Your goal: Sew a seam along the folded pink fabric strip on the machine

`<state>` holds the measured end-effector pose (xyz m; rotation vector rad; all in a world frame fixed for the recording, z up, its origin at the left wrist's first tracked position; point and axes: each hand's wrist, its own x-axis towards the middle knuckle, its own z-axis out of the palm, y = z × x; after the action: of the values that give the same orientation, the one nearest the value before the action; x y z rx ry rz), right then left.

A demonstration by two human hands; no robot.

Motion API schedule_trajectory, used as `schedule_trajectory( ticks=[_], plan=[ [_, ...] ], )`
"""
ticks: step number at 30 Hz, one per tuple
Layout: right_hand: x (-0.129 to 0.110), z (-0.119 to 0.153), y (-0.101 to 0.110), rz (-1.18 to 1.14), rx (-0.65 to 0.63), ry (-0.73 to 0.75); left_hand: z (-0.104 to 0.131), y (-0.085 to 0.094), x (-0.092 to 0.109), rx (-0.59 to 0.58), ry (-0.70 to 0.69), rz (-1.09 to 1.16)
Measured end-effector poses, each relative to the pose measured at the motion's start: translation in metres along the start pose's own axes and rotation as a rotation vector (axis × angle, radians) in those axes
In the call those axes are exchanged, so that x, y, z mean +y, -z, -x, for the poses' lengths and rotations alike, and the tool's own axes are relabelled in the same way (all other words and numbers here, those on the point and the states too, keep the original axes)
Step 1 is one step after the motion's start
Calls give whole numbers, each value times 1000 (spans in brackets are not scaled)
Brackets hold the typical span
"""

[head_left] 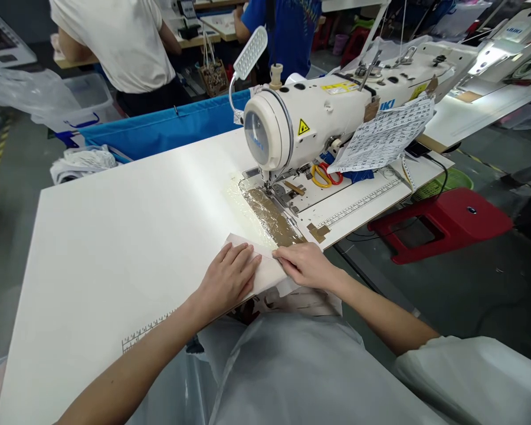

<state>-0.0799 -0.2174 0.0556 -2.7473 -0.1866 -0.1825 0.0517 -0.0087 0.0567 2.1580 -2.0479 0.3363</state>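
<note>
A white fabric piece (265,273) lies at the near edge of the white sewing table (115,236). My left hand (228,278) rests flat on it with fingers together. My right hand (305,264) pinches the fabric's right edge close to the taped brown patch (274,218) in front of the needle. A white industrial sewing machine (310,121) stands behind, its presser foot (268,188) apart from the fabric. More white cloth (301,354) hangs off the table into my lap.
Yellow and red scissors (324,175) lie under the machine arm, and a printed sheet (384,139) hangs from it. Off to the right stands a red stool (442,221). Two people stand behind a blue bin (159,127). A ruler strip (358,203) marks the table.
</note>
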Motion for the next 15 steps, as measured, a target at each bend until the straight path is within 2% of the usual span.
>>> schedule_trajectory(
  ticks=[4, 8, 11, 15],
  plan=[
    [4, 12, 6, -29, 1, -21, -2, 1, -2, 25, 2, 16],
    [-2, -2, -1, 21, -2, -63, -6, 2, -4, 89, 21, 45],
    [-7, -15, -9, 51, 0, -74, -7, 0, -2, 84, 11, 70],
    [-8, -19, -15, -10, 86, -97, -3, -5, 1, 77, 0, 68]
  ],
)
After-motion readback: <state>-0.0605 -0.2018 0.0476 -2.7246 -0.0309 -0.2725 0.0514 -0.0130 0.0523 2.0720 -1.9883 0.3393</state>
